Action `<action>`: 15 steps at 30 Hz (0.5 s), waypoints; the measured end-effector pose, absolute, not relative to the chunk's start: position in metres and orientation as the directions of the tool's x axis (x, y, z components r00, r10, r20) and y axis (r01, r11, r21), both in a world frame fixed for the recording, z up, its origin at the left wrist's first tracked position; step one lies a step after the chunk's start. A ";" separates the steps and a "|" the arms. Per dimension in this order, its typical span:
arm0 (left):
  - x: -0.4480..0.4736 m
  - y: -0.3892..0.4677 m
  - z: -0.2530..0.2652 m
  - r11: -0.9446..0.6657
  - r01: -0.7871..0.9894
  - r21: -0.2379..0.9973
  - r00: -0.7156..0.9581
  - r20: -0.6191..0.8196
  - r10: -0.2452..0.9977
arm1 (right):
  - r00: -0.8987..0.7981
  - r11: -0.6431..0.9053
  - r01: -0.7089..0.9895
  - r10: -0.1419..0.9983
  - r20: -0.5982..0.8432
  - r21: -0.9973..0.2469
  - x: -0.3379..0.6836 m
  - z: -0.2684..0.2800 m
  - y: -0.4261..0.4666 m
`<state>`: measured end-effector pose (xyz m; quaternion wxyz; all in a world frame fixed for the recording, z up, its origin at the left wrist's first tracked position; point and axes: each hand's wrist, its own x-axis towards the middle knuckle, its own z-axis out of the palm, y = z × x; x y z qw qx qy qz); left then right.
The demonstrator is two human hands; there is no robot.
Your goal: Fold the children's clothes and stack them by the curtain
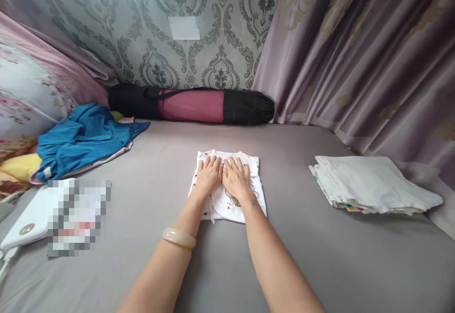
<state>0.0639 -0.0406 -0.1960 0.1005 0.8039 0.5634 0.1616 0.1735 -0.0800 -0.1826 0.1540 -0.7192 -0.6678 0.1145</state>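
Observation:
A small white printed garment [256,206], its sleeves folded in, lies flat on the grey bed sheet [152,185] in front of me. It bears dark outline drawings and a bit of red lettering, partly covered by my hands. My left hand [209,173] rests palm down on its upper left part, fingers stretched out. Beside it, nearly touching, my right hand [236,178] presses flat on the upper right part, fingers spread. Neither hand grips the cloth. A thin tie hangs at the garment's lower edge.
On the right lies a stack of folded white clothes [369,180]. A crumpled blue garment [85,137] is at the left, near a white device [39,213] with a cable and a blurred packet [80,223]. A black and pink rolled bag [192,105] lies along the wall.

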 end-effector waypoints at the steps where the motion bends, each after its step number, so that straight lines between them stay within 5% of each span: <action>1: 0.064 -0.040 -0.196 -0.344 0.872 0.348 0.300 0.175 0.938 | 0.090 -0.066 0.924 0.995 0.045 -0.376 0.174 -0.183 -0.080; 5: 0.063 -0.038 -0.195 -0.291 0.896 0.334 0.199 0.283 0.938 | 0.169 -0.128 0.927 0.981 0.089 -0.354 0.174 -0.184 -0.079; 15: 0.061 -0.034 -0.204 -0.247 0.945 0.216 0.216 0.158 0.964 | 0.207 -0.184 0.928 0.978 0.038 -0.323 0.175 -0.190 -0.077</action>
